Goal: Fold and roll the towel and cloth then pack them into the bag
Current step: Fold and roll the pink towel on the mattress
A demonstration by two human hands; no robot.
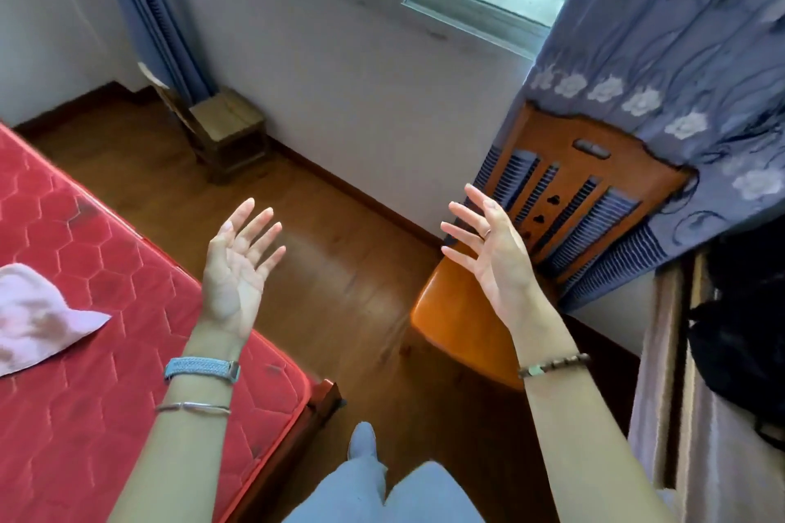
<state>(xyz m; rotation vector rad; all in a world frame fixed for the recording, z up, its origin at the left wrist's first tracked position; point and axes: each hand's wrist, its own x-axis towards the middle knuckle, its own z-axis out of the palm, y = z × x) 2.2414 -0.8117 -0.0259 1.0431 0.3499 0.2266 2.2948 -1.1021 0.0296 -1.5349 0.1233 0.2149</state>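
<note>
A pink cloth [38, 316] lies spread and rumpled on the red mattress [106, 395] at the left edge of the view. A black bag [747, 331] sits at the far right, partly cut off by the frame. My left hand [235, 268] is raised palm up over the mattress corner, fingers apart, holding nothing. My right hand [495, 251] is raised in front of the wooden chair, fingers spread, also empty. Neither hand touches the cloth or the bag. No towel other than the pink cloth is visible.
An orange wooden chair [467, 310] stands against the wall under a blue curtain [679, 55]. A small wooden stool [229, 132] sits by the far wall. Brown wooden floor [348, 268] lies between the bed and the chair. My legs show at the bottom.
</note>
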